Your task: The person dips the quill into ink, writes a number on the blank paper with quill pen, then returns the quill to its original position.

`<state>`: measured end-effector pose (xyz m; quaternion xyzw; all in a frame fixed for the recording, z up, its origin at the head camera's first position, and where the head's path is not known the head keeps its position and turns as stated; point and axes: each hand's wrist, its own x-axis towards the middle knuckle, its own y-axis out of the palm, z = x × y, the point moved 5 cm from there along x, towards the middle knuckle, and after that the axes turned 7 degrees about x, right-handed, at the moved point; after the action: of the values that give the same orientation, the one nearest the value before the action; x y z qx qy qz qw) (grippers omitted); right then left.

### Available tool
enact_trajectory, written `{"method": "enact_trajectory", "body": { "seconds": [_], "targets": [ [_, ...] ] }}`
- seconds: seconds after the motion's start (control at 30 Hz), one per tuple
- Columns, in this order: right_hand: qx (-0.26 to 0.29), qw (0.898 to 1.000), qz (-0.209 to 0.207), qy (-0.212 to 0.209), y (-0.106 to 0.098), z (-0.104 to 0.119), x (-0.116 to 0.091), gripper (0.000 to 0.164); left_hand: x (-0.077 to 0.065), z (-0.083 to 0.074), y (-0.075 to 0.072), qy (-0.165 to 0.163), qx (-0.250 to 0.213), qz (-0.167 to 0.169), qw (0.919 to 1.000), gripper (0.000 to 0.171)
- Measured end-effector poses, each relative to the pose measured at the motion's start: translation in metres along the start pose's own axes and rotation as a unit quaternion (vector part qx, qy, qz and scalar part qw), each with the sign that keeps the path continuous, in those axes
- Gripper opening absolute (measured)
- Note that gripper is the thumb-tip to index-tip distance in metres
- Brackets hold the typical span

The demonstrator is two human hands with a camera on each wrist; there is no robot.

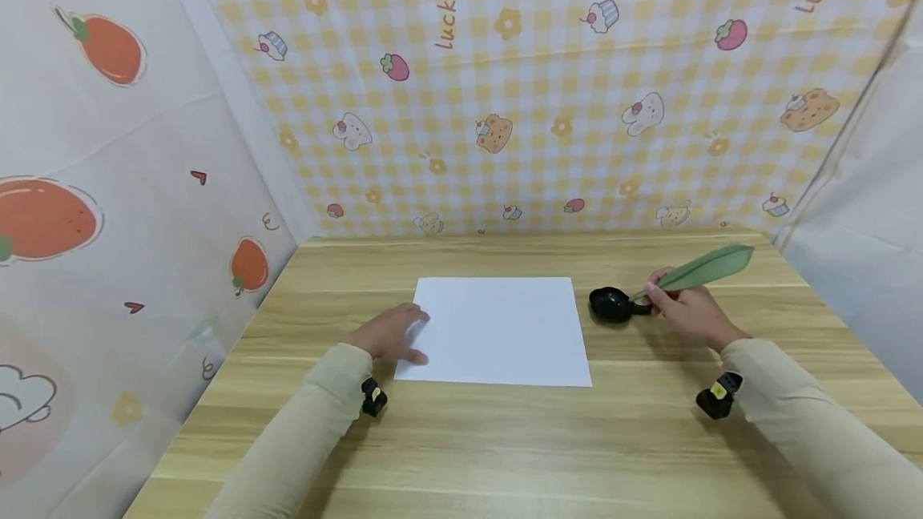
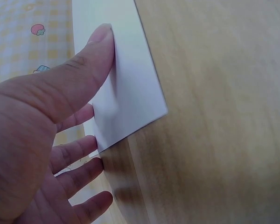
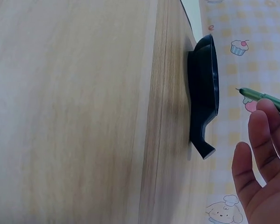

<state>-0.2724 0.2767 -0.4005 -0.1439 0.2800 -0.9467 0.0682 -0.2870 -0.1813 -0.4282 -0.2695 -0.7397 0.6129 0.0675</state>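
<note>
A white sheet of paper (image 1: 501, 335) lies flat on the wooden table. My left hand (image 1: 389, 332) is at its left edge with fingers spread, the thumb over the paper (image 2: 130, 93) in the left wrist view. My right hand (image 1: 688, 312) pinches a green leaf-shaped pen (image 1: 710, 268) near its writing end. The broad leaf end slants up to the right. In the right wrist view the thin tip of the pen (image 3: 253, 94) points toward a small black dish (image 3: 203, 84) with a short handle. This dish (image 1: 610, 305) stands just right of the paper.
The wooden table (image 1: 476, 447) meets a yellow checked cloth (image 1: 447, 102) at the back. A white printed cloth (image 1: 166, 134) hangs on the left, and pale cloth (image 1: 872, 183) on the right. Each wrist wears a black camera.
</note>
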Motion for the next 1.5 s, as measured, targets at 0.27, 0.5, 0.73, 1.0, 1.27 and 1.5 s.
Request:
{"method": "enact_trajectory", "body": {
  "seconds": [0.27, 0.5, 0.73, 1.0, 1.27, 1.5],
  "targets": [
    [0.031, 0.998, 0.022, 0.04, 0.002, -0.003, 0.002, 0.03, 0.0, 0.001, 0.0, 0.005, 0.004, 0.001, 1.0, 0.076],
    [0.031, 0.997, 0.039, 0.061, 0.006, -0.006, 0.005, 0.034, 0.001, 0.002, 0.002, 0.005, 0.005, 0.002, 1.0, 0.076],
    [0.03, 0.996, 0.032, 0.073, 0.008, -0.007, 0.006, 0.033, 0.001, 0.002, 0.001, 0.005, 0.0, -0.001, 1.0, 0.076],
    [0.057, 0.994, 0.037, 0.087, 0.012, -0.01, 0.008, 0.031, 0.001, 0.001, 0.001, 0.004, -0.002, -0.002, 1.0, 0.076],
    [0.113, 0.985, 0.051, 0.123, 0.017, -0.013, 0.011, 0.027, 0.001, 0.002, 0.001, 0.005, 0.003, 0.0, 1.0, 0.076],
    [0.12, 0.983, 0.048, 0.126, 0.021, -0.015, 0.012, 0.024, 0.001, 0.003, 0.001, 0.004, 0.006, 0.001, 1.0, 0.077]
  ]
}}
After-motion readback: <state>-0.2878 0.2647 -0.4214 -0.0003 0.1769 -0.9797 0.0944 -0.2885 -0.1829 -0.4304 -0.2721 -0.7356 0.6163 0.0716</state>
